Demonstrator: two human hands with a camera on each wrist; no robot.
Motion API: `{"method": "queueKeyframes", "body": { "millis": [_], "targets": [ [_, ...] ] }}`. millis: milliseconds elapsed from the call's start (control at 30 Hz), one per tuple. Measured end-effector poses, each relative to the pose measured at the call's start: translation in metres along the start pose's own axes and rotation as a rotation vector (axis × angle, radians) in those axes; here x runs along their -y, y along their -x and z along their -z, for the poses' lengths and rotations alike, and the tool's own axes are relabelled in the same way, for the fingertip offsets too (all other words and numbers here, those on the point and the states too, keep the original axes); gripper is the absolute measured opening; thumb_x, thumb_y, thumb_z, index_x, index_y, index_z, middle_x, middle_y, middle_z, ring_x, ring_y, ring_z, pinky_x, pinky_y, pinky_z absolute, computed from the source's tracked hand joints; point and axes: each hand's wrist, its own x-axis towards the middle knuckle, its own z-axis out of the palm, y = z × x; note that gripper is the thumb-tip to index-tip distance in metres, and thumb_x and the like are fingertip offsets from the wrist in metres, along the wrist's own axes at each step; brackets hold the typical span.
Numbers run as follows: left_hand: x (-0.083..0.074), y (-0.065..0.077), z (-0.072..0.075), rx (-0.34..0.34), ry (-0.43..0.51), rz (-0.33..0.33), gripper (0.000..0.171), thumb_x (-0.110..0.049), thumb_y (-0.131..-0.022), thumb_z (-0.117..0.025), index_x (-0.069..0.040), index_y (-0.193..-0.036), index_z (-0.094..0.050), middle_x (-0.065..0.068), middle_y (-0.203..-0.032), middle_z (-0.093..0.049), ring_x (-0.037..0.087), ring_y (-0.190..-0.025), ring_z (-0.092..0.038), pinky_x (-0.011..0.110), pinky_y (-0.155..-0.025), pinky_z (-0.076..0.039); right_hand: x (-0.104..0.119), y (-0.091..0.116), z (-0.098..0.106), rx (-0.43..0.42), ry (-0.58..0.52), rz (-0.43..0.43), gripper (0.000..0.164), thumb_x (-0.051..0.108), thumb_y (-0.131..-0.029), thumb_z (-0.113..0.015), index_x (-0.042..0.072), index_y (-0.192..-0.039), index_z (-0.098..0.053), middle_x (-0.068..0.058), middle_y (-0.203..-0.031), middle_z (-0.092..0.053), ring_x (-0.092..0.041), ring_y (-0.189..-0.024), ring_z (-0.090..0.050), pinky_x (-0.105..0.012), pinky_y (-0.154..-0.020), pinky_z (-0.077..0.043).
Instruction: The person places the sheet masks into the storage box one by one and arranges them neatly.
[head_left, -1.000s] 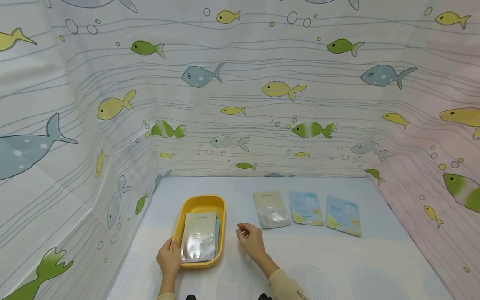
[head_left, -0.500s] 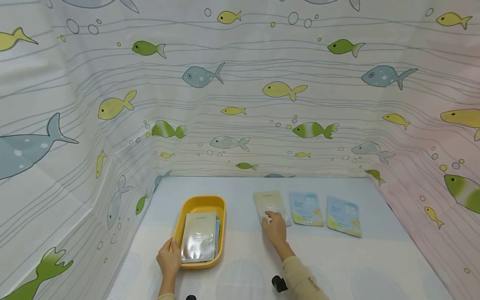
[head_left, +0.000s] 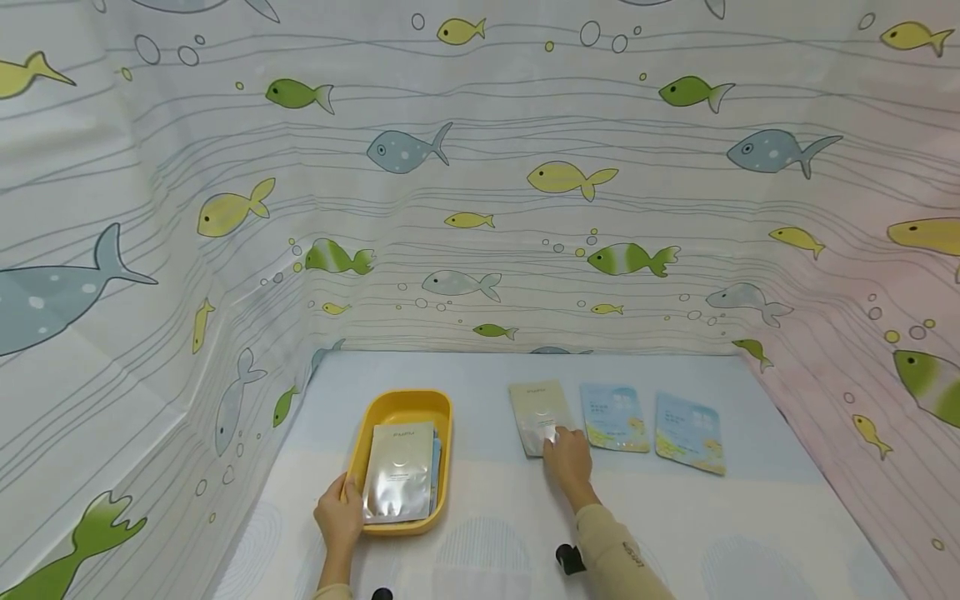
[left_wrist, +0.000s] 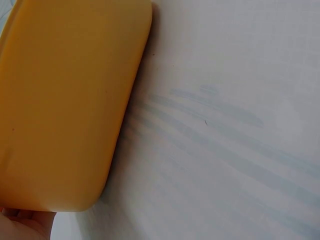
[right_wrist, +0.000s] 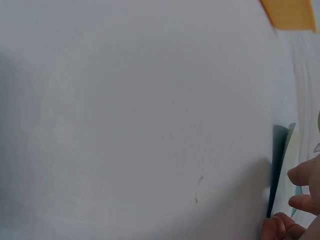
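Note:
With thumb over the rim, my left hand [head_left: 337, 515] grips the left side of a yellow plastic tray [head_left: 405, 400]. A beige and silver flat sachet [head_left: 399, 467] lies in the tray over a blue one [head_left: 435, 471]. My right hand [head_left: 568, 458] pinches the lower right part of another beige and silver flat sachet [head_left: 538, 408] on the table. In the right wrist view, the curled fingers [right_wrist: 280, 227] are at this sachet's edge. The left wrist view shows the tray's outer wall [left_wrist: 70, 110] and part of the left hand [left_wrist: 27, 225].
Two blue flat sachets, a nearer one [head_left: 615, 417] and a farther one [head_left: 690, 429], lie to the right of the beige one. A fish-patterned sheet [head_left: 525, 225] walls the table [head_left: 480, 467] at the back and sides. A black device [head_left: 570, 559] sits by the right sleeve.
My right hand has moved from beside the tray to the right and forward, onto the beige sachet, then along to its lower right corner. The left hand and tray stay put.

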Motion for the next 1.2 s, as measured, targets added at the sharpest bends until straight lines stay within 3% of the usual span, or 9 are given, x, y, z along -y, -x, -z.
{"method": "queueKeyframes", "body": {
  "millis": [200, 600, 900, 1200],
  "targets": [
    [0.002, 0.0, -0.002, -0.008, 0.012, 0.001, 0.023, 0.001, -0.087, -0.052, 0.014, -0.102, -0.064, 0.034, -0.098, -0.063, 0.054, -0.091, -0.058, 0.06, -0.079, -0.044, -0.003, 0.001, -0.007, 0.028, 0.006, -0.03, 0.033, 0.016, -0.085, -0.066, -0.005, -0.109, -0.064, -0.024, -0.105, -0.057, -0.039, -0.099, -0.053, -0.049, -0.076, -0.05],
    [0.003, -0.001, -0.001, 0.015, 0.01, 0.016, 0.025, 0.0, -0.088, -0.052, 0.014, -0.105, -0.063, 0.033, -0.1, -0.063, 0.054, -0.094, -0.057, 0.06, -0.08, -0.044, -0.006, 0.002, -0.008, 0.004, 0.019, -0.057, 0.035, 0.02, -0.083, -0.069, -0.007, -0.106, -0.064, -0.025, -0.107, -0.055, -0.039, -0.104, -0.047, -0.048, -0.086, -0.042],
    [0.004, -0.001, -0.002, 0.004, 0.007, -0.006, 0.024, 0.0, -0.088, -0.052, 0.014, -0.103, -0.063, 0.034, -0.098, -0.063, 0.054, -0.091, -0.058, 0.06, -0.079, -0.044, -0.012, 0.0, -0.005, -0.044, 0.06, -0.044, 0.048, 0.029, -0.078, -0.074, -0.008, -0.106, -0.062, -0.032, -0.107, -0.052, -0.044, -0.107, -0.043, -0.052, -0.09, -0.032],
    [0.004, -0.001, -0.003, -0.003, 0.009, -0.011, 0.023, 0.001, -0.087, -0.052, 0.015, -0.103, -0.063, 0.034, -0.098, -0.063, 0.054, -0.091, -0.058, 0.061, -0.079, -0.044, -0.018, -0.002, -0.003, -0.019, 0.09, -0.035, 0.056, 0.033, -0.075, -0.077, -0.01, -0.107, -0.06, -0.03, -0.103, -0.059, -0.043, -0.099, -0.049, -0.052, -0.089, -0.033]
  ]
}}
